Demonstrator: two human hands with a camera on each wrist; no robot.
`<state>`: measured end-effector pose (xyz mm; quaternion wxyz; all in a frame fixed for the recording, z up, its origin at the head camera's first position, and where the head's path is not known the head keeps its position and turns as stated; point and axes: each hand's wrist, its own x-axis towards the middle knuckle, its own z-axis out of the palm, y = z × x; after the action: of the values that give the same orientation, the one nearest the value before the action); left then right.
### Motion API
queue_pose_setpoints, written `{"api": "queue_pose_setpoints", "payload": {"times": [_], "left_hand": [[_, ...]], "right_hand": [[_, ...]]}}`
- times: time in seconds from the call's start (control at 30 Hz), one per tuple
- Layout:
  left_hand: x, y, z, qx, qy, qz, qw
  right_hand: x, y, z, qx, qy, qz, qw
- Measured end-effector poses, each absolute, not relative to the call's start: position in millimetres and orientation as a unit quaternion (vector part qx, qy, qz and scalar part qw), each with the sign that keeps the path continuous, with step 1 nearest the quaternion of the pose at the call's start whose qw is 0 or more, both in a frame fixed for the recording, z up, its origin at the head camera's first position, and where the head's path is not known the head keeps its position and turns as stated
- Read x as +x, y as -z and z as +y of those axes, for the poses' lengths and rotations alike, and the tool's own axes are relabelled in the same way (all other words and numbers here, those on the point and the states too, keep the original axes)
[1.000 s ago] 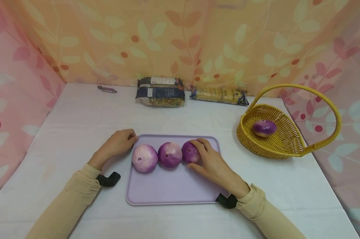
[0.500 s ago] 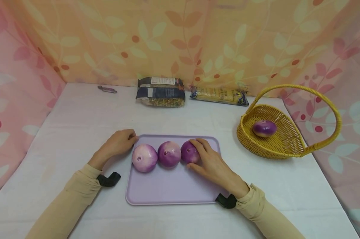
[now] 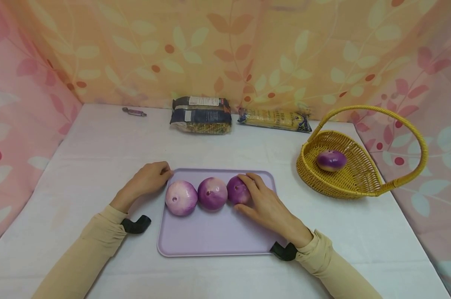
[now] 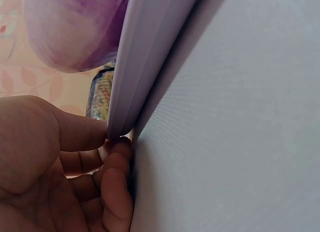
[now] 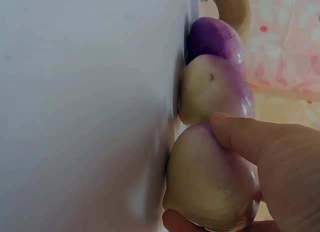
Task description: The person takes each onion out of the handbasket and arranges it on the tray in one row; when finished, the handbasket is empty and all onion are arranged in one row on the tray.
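Note:
Three glossy purple-and-white turnips stand in a row along the far half of a lilac tray [image 3: 214, 236]. The left one [image 3: 181, 198] is the palest, and the middle one [image 3: 212, 194] is next to it. My right hand [image 3: 268, 207] holds the right turnip [image 5: 212, 182], its thumb on the near side and its fingers over the far side. At the tray's far left corner my left hand [image 3: 147, 179] pinches the rim; in the left wrist view its thumb presses the edge, with the other fingers curled below. Part of the right turnip is hidden under my fingers.
A yellow wicker basket [image 3: 322, 185] with a tall handle stands at the right, one purple turnip [image 3: 332, 160] inside. Along the back lie a pasta bag [image 3: 202, 116], a yellow noodle packet [image 3: 275, 119] and a small purple rolling-pin-shaped item [image 3: 134, 111]. Patterned curtains enclose the table.

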<state>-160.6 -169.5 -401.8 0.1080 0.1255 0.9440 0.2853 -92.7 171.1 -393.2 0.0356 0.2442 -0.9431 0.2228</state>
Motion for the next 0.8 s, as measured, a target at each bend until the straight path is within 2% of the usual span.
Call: {"api": "queue_pose_setpoints", "payload": {"times": [0.8], "left_hand": [[-160.7, 403.2, -170.1, 0.131, -0.285, 0.944, 0.103]], "right_hand": [[-90.3, 393.7, 174.7, 0.232, -0.198, -0.952, 0.024]]}}
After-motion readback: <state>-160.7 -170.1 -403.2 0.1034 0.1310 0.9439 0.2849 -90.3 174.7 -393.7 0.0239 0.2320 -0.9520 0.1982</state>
